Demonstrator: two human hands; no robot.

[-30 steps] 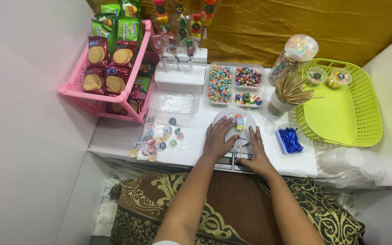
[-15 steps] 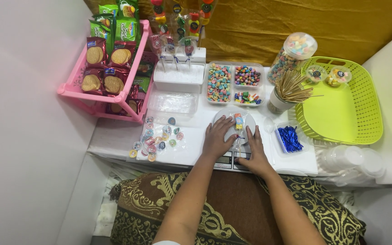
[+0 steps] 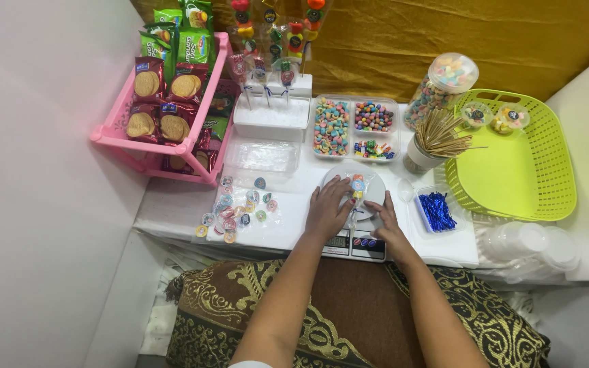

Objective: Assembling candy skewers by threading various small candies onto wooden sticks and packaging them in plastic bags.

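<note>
A small kitchen scale (image 3: 356, 242) with a round white plate sits at the table's near edge. On it lies a clear wrapped skewer of coloured candies (image 3: 357, 187). My left hand (image 3: 327, 208) rests on the wrapper's left side, fingers spread over the plate. My right hand (image 3: 384, 219) touches the wrapper's lower end at the right of the plate. Whether either hand grips the wrapper is unclear.
A pink rack of biscuit packets (image 3: 165, 112) stands at the left. Round stickers (image 3: 236, 210) lie beside my left hand. Behind are a candy tray (image 3: 356, 128), a white block with candy sticks (image 3: 272, 116), a cup of skewers (image 3: 431, 140), blue ties (image 3: 438, 210), and a green basket (image 3: 519, 170).
Both hands stay on the scale plate. The fingers shift only slightly around the wrapped candy skewer.
</note>
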